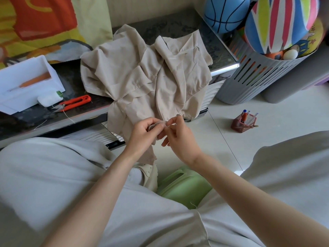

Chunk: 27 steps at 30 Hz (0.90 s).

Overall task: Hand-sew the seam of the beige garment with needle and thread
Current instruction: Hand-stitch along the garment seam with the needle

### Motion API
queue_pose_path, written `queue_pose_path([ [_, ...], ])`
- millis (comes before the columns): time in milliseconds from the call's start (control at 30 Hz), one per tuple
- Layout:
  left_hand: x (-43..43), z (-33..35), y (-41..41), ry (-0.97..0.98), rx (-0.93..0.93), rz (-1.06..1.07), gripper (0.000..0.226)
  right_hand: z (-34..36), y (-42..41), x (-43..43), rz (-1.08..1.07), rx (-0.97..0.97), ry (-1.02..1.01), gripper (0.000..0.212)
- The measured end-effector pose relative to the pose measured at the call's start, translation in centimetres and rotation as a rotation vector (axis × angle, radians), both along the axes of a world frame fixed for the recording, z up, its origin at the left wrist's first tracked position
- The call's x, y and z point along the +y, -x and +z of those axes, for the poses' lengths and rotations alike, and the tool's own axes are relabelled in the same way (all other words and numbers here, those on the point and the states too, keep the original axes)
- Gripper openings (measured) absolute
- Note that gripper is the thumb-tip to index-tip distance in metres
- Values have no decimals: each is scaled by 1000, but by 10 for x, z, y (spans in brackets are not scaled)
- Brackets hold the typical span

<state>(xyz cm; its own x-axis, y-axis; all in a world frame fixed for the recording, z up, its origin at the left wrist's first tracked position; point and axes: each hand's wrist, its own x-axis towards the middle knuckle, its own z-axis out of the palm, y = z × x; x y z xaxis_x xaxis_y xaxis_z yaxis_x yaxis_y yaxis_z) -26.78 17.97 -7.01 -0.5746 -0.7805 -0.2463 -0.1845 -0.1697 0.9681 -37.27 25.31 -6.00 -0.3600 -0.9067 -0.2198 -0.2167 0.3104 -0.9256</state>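
The beige garment (142, 73) is lying rumpled on the dark bench (178, 27), its lower edge hanging over the front toward the seated person. The left hand (142, 131) is pinching a bunched fold of that edge. The right hand (178, 134), just beside it, is pinching the seam with thumb and forefinger; any needle is too fine to see. Red snips (76, 102) are lying near a white box (26, 81).

Soft daylight, wide-angle edge distortion
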Motion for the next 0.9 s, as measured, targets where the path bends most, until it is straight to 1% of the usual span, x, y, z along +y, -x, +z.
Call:
queue_pose_path([
  [100,0,1,1,21,-32,3,19,-2,2,2,24,8,-12,12],
  [233,0,-2,2,37,-53,38,15,-1,11,2,-15,62,-33,6],
  [300,1,-4,3,48,-81,20,16,2,17,0,-53,112,-24,9],
  [367,4,-5,4,50,-105,-16,19,3,22,-5,-34,146,-38,11],
  [467,6,-6,6,20,-99,-47,23,5,26,-10,6,141,-84,10],
  [567,5,-7,6,16,-103,-48,21,7,26,-11,0,135,-62,12],
  [633,3,-8,5,25,-119,-42,16,8,25,-11,-48,90,-27,14],
  [700,2,-7,6,37,-143,-44,9,6,25,-14,-128,-21,23,19],
  [800,3,-8,5,53,-176,-41,9,3,30,-19,-234,-151,81,20],
  [867,2,-9,4,65,-202,-32,11,5,35,-19,-296,-259,95,20],
  [900,2,-9,4,62,-208,-20,13,6,38,-19,-317,-281,91,21],
])
